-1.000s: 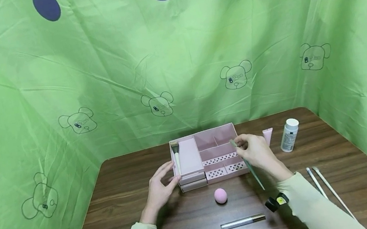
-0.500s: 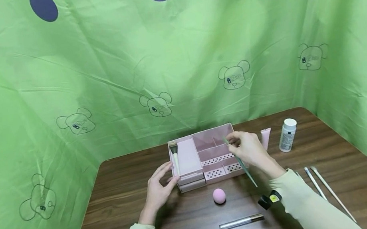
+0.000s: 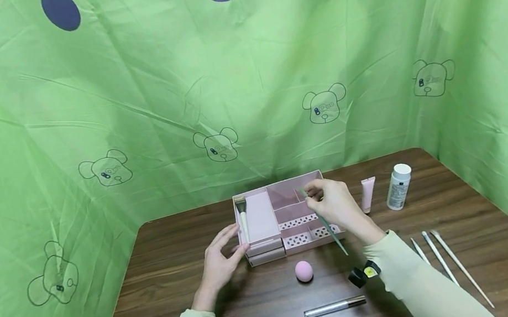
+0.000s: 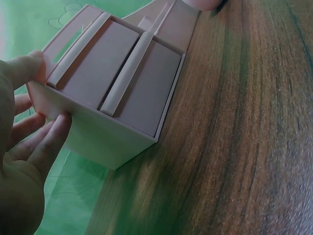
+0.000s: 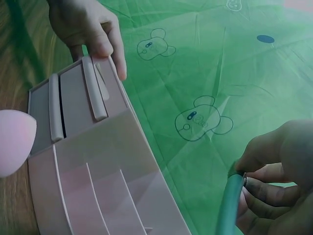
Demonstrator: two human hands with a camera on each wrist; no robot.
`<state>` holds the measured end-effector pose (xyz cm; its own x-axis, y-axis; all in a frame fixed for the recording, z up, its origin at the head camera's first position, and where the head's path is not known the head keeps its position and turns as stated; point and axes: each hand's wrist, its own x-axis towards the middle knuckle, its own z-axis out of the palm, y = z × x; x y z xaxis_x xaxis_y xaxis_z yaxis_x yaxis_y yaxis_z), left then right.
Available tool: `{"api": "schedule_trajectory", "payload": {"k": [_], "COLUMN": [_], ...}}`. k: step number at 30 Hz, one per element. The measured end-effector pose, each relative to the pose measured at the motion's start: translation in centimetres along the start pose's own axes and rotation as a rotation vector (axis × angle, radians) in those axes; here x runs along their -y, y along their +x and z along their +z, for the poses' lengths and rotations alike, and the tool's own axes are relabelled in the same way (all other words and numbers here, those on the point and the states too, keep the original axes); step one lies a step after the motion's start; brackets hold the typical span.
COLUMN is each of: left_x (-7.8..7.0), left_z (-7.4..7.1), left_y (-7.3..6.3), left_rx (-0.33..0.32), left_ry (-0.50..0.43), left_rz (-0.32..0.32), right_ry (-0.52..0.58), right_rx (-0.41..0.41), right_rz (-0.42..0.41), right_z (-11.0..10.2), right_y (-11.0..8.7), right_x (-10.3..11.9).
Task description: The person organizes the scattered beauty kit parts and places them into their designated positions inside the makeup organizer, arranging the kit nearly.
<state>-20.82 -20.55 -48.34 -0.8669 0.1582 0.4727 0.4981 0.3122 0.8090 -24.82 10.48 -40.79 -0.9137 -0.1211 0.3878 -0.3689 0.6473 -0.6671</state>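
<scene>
A pink makeup organizer (image 3: 261, 219) with drawers and open compartments stands on the table. My left hand (image 3: 218, 265) rests at its left front corner, thumb by the top edge, fingers against the outer wall (image 4: 98, 127). A white-handled brush (image 3: 244, 222) lies in the organizer's top left tray. My right hand (image 3: 337, 203) pinches a slim green makeup brush (image 3: 332, 231) above the right compartments. The brush slants, its thin end pointing down towards the front. Up close in the right wrist view, thumb and fingers meet on its green handle (image 5: 230, 205).
In front of the organizer sit a pink ball-like sponge (image 3: 304, 272) and a silver tube (image 3: 334, 307). To the right stand a pink squeeze tube (image 3: 368, 194) and a white-capped bottle (image 3: 399, 187). Several slim brushes (image 3: 461, 269) lie near the right forearm. Green cloth (image 3: 141, 87) surrounds the table.
My right hand has moved left with the green brush, from the organizer's right edge to over its right compartments. The left hand stays at the left corner.
</scene>
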Motion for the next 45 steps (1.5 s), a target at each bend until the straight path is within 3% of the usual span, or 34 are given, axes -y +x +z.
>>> {"api": "schedule_trajectory", "payload": {"k": [22, 45], "left_x": [0.2, -0.4], "left_z": [0.2, -0.1], "left_y": [0.0, 0.1], "left_rx": [-0.014, 0.003], "left_ry": [0.031, 0.004], "left_rz": [0.039, -0.001], "right_ry": [0.032, 0.015], "right_rx": [0.021, 0.042], "right_rz": [-0.018, -0.025], "right_z": [1.0, 1.3], "right_y": [0.6, 1.0], "right_x": [1.9, 2.4]}}
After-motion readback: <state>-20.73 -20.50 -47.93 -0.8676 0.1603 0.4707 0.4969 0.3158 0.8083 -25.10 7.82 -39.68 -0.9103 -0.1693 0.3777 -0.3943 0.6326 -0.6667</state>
